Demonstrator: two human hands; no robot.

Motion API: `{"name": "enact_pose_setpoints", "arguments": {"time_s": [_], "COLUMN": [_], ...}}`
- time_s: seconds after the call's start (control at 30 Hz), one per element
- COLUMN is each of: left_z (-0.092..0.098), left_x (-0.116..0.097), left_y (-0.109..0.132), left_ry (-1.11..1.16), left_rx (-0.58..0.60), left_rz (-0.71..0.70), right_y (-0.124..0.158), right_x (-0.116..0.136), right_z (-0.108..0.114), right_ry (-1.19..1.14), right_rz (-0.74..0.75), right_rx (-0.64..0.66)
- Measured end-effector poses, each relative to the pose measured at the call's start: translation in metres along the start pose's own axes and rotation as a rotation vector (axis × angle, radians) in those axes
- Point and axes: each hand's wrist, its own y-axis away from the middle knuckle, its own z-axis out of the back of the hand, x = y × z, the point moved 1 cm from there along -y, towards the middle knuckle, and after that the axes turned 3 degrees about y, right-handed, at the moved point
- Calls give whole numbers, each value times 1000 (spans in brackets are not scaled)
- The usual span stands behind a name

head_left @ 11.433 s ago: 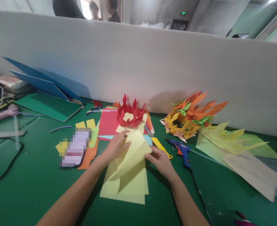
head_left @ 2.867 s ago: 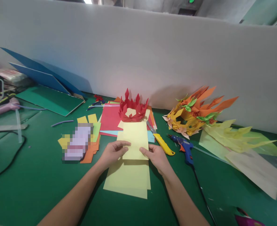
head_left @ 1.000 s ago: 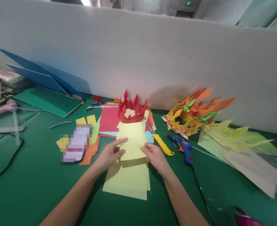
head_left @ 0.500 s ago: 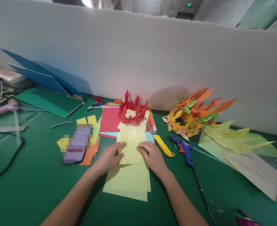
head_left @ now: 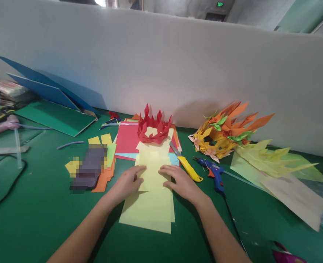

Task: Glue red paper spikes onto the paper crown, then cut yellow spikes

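Note:
A folded pale yellow sheet lies on a stack of pale yellow paper on the green table. My left hand presses its left edge with fingers flat and stretched out. My right hand lies flat on its right edge, fingers extended toward the middle. Neither hand grips anything. Just behind the sheet stands a red paper crown on a red sheet.
A yellow utility knife and a blue glue gun lie right of my hands. An orange and yellow paper wreath and pale green sheets sit further right. Coloured scraps lie left, blue boards lean on the white partition.
The yellow sheet was held up slightly off the stack a second ago; now it lies pressed flat. Both hands have gone from pinching its edges to lying flat on it.

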Motion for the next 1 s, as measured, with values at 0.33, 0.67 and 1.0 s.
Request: {"name": "enact_pose_setpoints", "arguments": {"time_s": [0.33, 0.67, 1.0], "left_z": [47, 44, -43], "left_x": [11, 14, -5], "left_y": [6, 2, 0], "left_ry": [-501, -477, -461], "left_rx": [-759, -809, -256], "left_rz": [65, 125, -575], "right_y": [1, 2, 1], "right_x": [5, 5, 5], "right_z": [3, 3, 2], "right_ry": [34, 18, 77], "right_rz": [-20, -39, 12], "right_rx": [45, 54, 52]}}
